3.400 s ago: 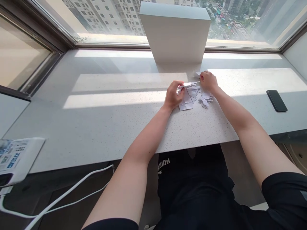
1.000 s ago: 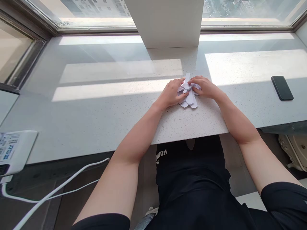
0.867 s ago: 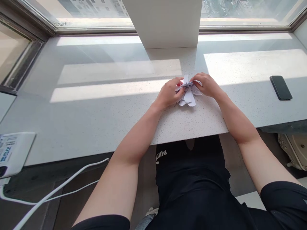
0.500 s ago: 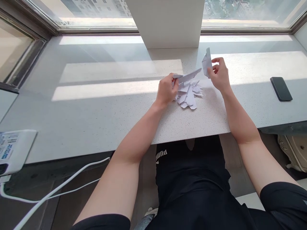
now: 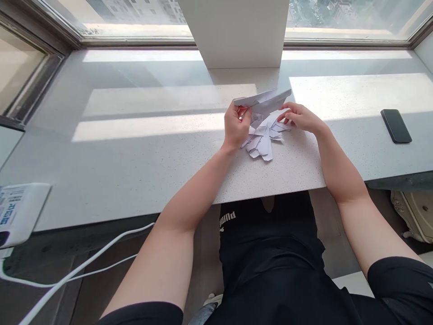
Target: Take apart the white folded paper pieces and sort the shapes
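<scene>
My left hand (image 5: 237, 126) is closed on a folded sheet of white paper (image 5: 272, 103), pinching its left end between thumb and fingers. The sheet tilts up and to the right, over the back of a loose heap of torn paper pieces (image 5: 263, 145) on the counter. My right hand (image 5: 299, 117) is at the right edge of the heap, its fingers bent and slightly apart. Its fingertips are beside or touching a piece at the top of the heap; contact is hard to make out. The sheet hides part of the heap's back.
The pale speckled counter (image 5: 135, 167) runs along the windows. A white pillar (image 5: 241, 36) stands at its back. A black phone (image 5: 395, 126) lies at the right. A white device with a label (image 5: 29, 210) sits at the left front edge, near a white cable (image 5: 91, 262).
My right hand has come down and left to the heap and let go of the paper piece it held up. The left hand's sheet has turned and spread open more.
</scene>
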The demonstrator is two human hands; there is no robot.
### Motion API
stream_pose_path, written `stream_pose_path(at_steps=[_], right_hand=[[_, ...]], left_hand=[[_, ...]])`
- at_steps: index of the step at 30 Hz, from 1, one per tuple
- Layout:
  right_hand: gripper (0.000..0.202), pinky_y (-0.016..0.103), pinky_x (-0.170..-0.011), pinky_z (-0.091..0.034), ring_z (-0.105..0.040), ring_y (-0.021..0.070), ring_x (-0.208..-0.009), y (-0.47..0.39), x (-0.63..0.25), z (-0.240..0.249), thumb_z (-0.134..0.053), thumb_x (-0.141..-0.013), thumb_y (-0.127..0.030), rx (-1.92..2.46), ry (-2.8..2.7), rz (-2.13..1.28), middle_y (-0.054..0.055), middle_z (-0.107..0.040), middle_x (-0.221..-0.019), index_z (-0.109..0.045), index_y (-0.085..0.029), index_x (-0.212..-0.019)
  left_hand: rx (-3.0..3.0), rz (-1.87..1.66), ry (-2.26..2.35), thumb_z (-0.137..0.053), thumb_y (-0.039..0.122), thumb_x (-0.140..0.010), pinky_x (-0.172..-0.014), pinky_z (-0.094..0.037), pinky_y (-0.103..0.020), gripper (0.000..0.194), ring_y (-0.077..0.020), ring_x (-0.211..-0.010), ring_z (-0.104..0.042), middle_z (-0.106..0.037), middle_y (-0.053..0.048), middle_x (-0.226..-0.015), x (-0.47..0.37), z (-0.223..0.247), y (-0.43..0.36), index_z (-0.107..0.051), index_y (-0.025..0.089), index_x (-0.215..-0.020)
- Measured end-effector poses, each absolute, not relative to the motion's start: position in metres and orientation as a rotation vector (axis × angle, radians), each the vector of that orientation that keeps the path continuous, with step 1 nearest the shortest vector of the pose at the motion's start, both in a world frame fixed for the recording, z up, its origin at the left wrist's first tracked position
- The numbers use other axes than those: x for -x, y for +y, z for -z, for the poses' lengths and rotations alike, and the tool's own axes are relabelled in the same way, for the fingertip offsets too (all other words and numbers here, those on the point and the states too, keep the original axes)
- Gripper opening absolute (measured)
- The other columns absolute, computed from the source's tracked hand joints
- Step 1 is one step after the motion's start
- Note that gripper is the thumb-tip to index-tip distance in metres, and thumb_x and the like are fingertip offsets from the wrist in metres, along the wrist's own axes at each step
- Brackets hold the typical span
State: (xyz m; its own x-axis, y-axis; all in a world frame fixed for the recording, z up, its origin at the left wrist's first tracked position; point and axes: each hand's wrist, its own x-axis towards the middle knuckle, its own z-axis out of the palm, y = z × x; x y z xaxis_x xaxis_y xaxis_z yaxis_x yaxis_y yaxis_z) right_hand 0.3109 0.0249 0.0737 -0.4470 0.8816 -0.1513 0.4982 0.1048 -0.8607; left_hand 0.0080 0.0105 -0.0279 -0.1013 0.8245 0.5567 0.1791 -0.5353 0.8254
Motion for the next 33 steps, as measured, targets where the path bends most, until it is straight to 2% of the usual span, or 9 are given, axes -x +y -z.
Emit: stream_pose_path(at_steps=[6,9,12,17,20,24,27,30,33], right_hand=[[0.069,0.059,-0.120,-0.068,-0.075,0.0408,-0.146,0.028,-0.308,-0.069,-0.095,-0.097,-0.071,1.106,-1.905,-1.299,0.012,-0.084,-0.157,-0.072,-0.035,-0.152],[0.081,0.056,-0.122,-0.068,-0.078,0.0346,-0.136,0.030,-0.296,-0.060,-0.094,-0.095,-0.092,1.016,-1.805,-1.219,0.009,-0.086,-0.146,-0.073,-0.034,-0.146],[0.079,0.054,-0.115,-0.072,-0.082,0.0307,-0.121,0.037,-0.286,-0.049,-0.088,-0.095,-0.100,1.060,-1.683,-1.143,0.009,-0.086,-0.136,-0.072,-0.032,-0.131],[0.069,0.050,-0.097,-0.076,-0.083,0.0327,-0.116,0.052,-0.292,-0.045,-0.073,-0.103,-0.101,1.144,-1.575,-1.019,0.010,-0.083,-0.124,-0.071,-0.036,-0.125],[0.067,0.051,-0.089,-0.074,-0.081,0.0317,-0.104,0.050,-0.304,-0.051,-0.080,-0.103,-0.098,1.143,-1.737,-1.028,0.009,-0.080,-0.109,-0.077,-0.034,-0.125],[0.058,0.059,-0.104,-0.073,-0.082,0.0337,-0.110,0.039,-0.310,-0.054,-0.097,-0.101,-0.070,1.240,-2.031,-0.969,0.011,-0.084,-0.119,-0.082,-0.029,-0.139],[0.047,0.062,-0.111,-0.072,-0.082,0.0355,-0.117,0.036,-0.307,-0.049,-0.088,-0.111,-0.056,1.339,-2.027,-0.825,0.014,-0.085,-0.130,-0.080,-0.027,-0.147],[0.039,0.063,-0.111,-0.072,-0.082,0.0363,-0.117,0.038,-0.305,-0.043,-0.073,-0.121,-0.057,1.371,-1.980,-0.853,0.015,-0.086,-0.129,-0.079,-0.028,-0.145],[0.043,0.064,-0.117,-0.070,-0.081,0.0376,-0.124,0.040,-0.303,-0.039,-0.063,-0.125,-0.065,1.341,-1.959,-0.888,0.014,-0.088,-0.129,-0.079,-0.030,-0.143]], left_hand=[[-1.637,-1.661,1.109,-0.082,0.091,-0.113,-0.141,-0.066,-0.063,0.068,-0.0395,-0.155,-0.084,-0.089,-0.015,-0.149,-0.009,0.035,0.014,-0.079,0.031,-0.145],[-1.639,-1.597,1.203,-0.080,0.088,-0.116,-0.137,-0.069,-0.063,0.065,-0.0399,-0.153,-0.085,-0.089,-0.016,-0.148,-0.012,0.021,0.006,-0.079,0.030,-0.144],[-1.654,-1.516,1.354,-0.072,0.085,-0.123,-0.130,-0.074,-0.059,0.059,-0.0373,-0.147,-0.088,-0.091,-0.015,-0.144,-0.018,0.001,-0.005,-0.081,0.030,-0.141],[-1.651,-1.535,1.441,-0.066,0.089,-0.124,-0.121,-0.076,-0.053,0.063,-0.0344,-0.141,-0.089,-0.090,-0.014,-0.138,-0.020,-0.018,-0.011,-0.080,0.031,-0.146],[-1.624,-1.548,1.440,-0.060,0.097,-0.121,-0.114,-0.077,-0.050,0.070,-0.0318,-0.133,-0.089,-0.088,-0.013,-0.132,-0.014,-0.021,-0.010,-0.076,0.035,-0.150],[-1.583,-1.511,1.414,-0.049,0.106,-0.117,-0.104,-0.077,-0.049,0.079,-0.0311,-0.125,-0.089,-0.086,-0.012,-0.122,-0.008,-0.023,-0.008,-0.071,0.038,-0.150],[-1.530,-1.531,1.391,-0.048,0.107,-0.117,-0.102,-0.077,-0.052,0.080,-0.0333,-0.122,-0.090,-0.083,-0.011,-0.113,-0.007,-0.021,-0.006,-0.071,0.034,-0.142],[-1.609,-1.445,1.391,-0.056,0.102,-0.119,-0.105,-0.076,-0.055,0.074,-0.0347,-0.119,-0.089,-0.084,-0.012,-0.113,-0.005,-0.014,-0.009,-0.075,0.031,-0.132],[-1.778,-1.301,1.492,-0.078,0.092,-0.114,-0.123,-0.070,-0.064,0.066,-0.0402,-0.134,-0.084,-0.088,-0.017,-0.134,0.002,-0.005,-0.013,-0.077,0.031,-0.140]])
